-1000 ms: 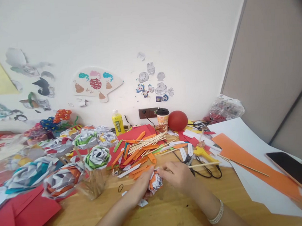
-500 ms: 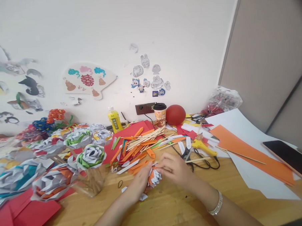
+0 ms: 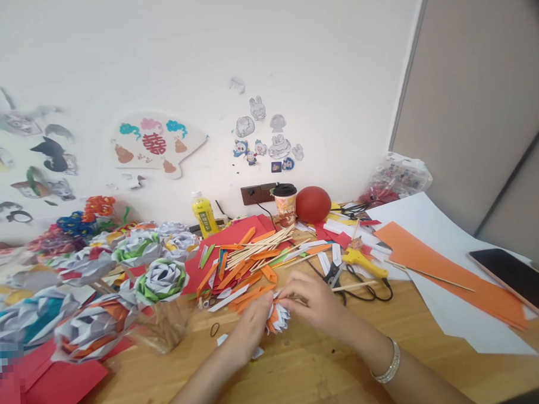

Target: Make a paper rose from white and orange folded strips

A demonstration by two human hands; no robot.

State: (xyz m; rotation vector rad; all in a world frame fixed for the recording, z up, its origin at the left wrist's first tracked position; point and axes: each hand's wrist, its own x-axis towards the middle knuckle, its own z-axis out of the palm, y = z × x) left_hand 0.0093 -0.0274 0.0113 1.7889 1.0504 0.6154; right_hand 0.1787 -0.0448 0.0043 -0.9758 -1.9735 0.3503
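Both my hands meet over a small folded paper flower point(image 3: 277, 316) of orange and white, just above the wooden table point(image 3: 304, 373). My left hand point(image 3: 252, 325) cups it from the left with curled fingers. My right hand point(image 3: 314, 301) pinches its top from the right, and a silver bracelet point(image 3: 388, 366) circles that wrist. A white paper scrap point(image 3: 257, 352) lies under my left hand. Loose orange and white paper strips point(image 3: 241, 283) and a heap of thin wooden sticks point(image 3: 262, 247) lie just beyond the flower.
Finished paper roses point(image 3: 159, 279) stand at the left, some in a clear glass point(image 3: 165, 328). Red paper sheets point(image 3: 58, 378) lie front left. Scissors point(image 3: 333, 273), a yellow glue gun point(image 3: 364, 260), a phone point(image 3: 518, 280), orange paper point(image 3: 446, 271), a cup point(image 3: 286, 205), a yellow bottle point(image 3: 204, 214) and a red ball point(image 3: 313, 203) lie beyond.
My view has swung a little right and down. Both hands stay on the paper flower, and my right fingers have shifted up onto its top.
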